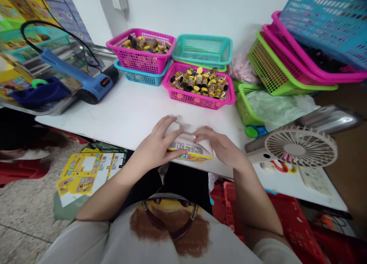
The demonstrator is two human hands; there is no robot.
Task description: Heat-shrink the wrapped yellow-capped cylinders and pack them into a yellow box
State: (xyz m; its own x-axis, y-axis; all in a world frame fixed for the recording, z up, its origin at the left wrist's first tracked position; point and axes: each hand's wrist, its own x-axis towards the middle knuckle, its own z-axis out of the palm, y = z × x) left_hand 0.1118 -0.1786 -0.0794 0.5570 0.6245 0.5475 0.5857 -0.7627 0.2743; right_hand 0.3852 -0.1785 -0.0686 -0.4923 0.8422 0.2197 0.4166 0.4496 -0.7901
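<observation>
A small yellow and white cardboard box (190,148) lies at the table's front edge before me, its printed white side with a barcode facing up. My left hand (164,141) holds its left end, thumb along the near side and the other fingers spread over the far side. A pale flap stands up at the back of the box, slightly blurred. My right hand (219,143) is at the right end, fingers apart and slightly bent, fingertips touching the top near the flap. Part of the box's right end is hidden by that hand.
Pink baskets of small yellow jars (200,82) stand behind the box. A blue heat gun (96,86) lies left. Flat yellow box blanks (83,172) are low at left. A small fan (299,147), a steel bottle (329,120) and stacked baskets (289,65) stand right.
</observation>
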